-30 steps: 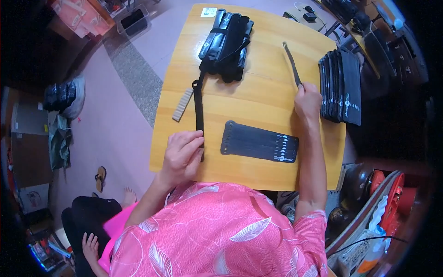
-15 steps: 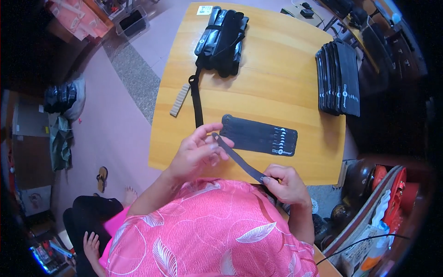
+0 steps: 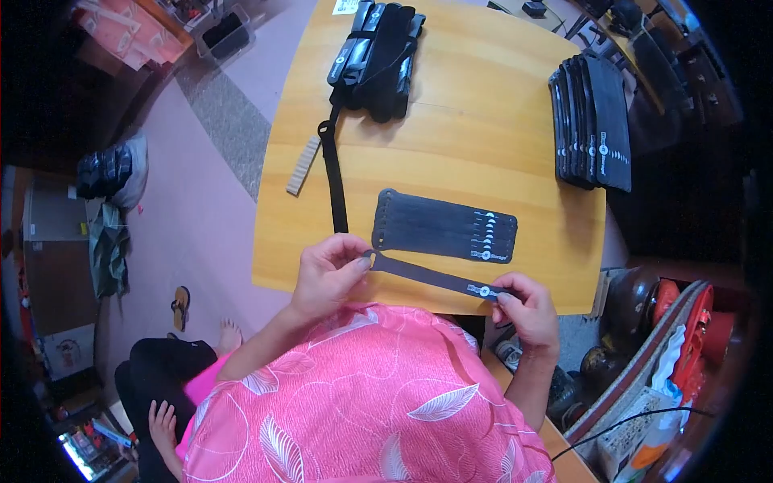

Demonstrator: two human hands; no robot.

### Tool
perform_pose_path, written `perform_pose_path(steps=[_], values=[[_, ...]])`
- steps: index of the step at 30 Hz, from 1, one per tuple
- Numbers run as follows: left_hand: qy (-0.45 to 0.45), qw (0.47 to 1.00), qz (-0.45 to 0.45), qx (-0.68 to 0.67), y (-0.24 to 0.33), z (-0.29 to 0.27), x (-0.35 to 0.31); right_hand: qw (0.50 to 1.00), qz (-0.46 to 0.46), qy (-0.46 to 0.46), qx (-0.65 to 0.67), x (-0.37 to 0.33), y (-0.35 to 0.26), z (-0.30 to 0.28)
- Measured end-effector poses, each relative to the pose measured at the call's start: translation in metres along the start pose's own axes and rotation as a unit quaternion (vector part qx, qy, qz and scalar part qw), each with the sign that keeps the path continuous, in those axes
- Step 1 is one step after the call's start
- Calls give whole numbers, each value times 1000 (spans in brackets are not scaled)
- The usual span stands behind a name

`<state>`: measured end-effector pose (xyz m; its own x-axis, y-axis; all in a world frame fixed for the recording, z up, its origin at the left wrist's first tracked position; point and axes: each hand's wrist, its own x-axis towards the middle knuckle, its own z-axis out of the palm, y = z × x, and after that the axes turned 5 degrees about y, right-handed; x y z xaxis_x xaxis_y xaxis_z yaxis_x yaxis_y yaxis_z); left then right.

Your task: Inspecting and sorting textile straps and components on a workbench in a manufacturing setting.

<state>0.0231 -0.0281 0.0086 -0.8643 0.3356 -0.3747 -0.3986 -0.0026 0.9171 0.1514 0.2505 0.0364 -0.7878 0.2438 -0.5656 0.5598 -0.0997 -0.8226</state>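
A dark flat strap (image 3: 427, 276) with a white print near one end is stretched between my hands at the table's near edge. My left hand (image 3: 332, 274) pinches its left end, by the slot there. The right hand (image 3: 527, 312) grips the printed end between thumb and fingers. Just beyond the strap lies a row of overlapping dark straps (image 3: 427, 221) with holes at their left ends. A narrow black strap (image 3: 334, 189) runs from near my left hand toward a bound bundle of black straps (image 3: 378, 68) at the far side.
Stacked dark strap sets (image 3: 592, 121) stand at the right of the wooden table (image 3: 475, 129). A corrugated cardboard strip (image 3: 303, 167) lies beside the narrow strap. Another person's hand (image 3: 162, 420) rests on dark trousers at lower left. Red items and a cable are at lower right.
My left hand has closed on the strap's end. My right hand has moved right, and the strap, slanted before, now lies straighter with its print showing. The view has shifted slightly.
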Motion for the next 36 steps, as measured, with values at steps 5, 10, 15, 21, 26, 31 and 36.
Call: perform_pose_path(steps=[5, 10, 15, 21, 26, 31, 36], values=[[-10, 999, -49, 8, 2, 7, 0, 996, -30, 79, 7, 1, 4, -7], [26, 996, -88, 8, -5, 10, 3, 985, 5, 160, -70, 12, 5, -5], [51, 991, -22, 120, -10, 8, 12, 982, -42, 178, -47, 19, 10, 0], [82, 985, -6, 155, -14, 9, 16, 969, -67, 218, -100, 30, 16, -1], [88, 971, 71, 212, -21, 12, 19, 964, -76, 218, -133, 35, 19, -7], [96, 962, 97, 235, -19, 13, 18, 967, -19, 233, -103, 36, 17, -7], [108, 964, 82, 230, -21, 14, 19, 962, -46, 239, -121, 38, 20, -6]])
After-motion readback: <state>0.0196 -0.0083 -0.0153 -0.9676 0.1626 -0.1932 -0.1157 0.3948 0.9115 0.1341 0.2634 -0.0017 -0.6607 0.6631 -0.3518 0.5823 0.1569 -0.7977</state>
